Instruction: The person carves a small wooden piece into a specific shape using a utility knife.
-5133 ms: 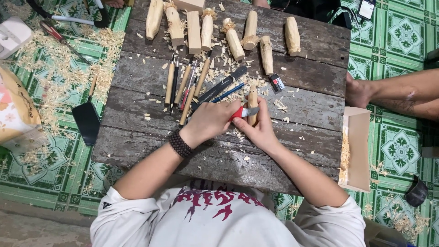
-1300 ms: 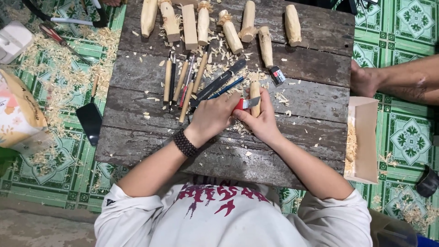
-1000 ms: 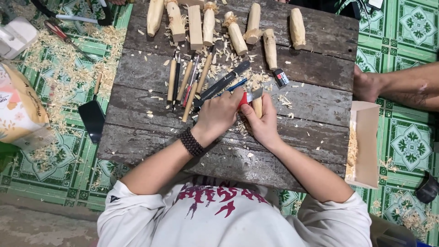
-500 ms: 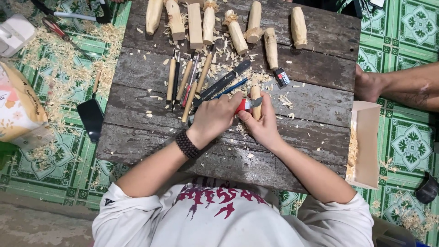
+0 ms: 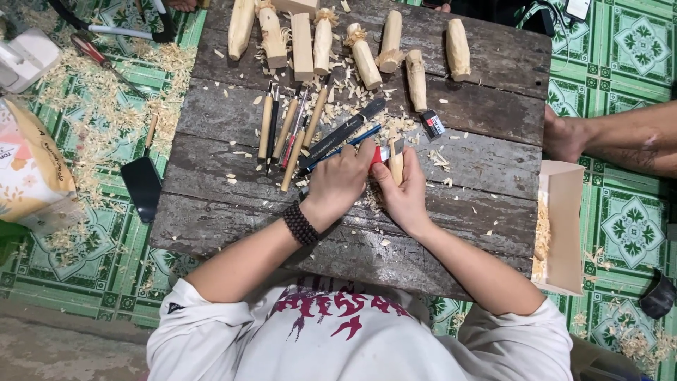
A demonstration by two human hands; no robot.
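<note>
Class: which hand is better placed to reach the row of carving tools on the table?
Probably the left hand: it lies right beside the tools, while the right hand grips the wooden piece on the far side.

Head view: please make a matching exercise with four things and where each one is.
Things:
1. wooden pieces
2. cardboard box
3. bead bracelet
4. black dustpan

Places:
a. on the left wrist
b. on the floor, left of the table
c. in a row along the far edge of the table
d. at the right edge of the table

Pairs: 1-c, 2-d, 3-a, 4-b
</note>
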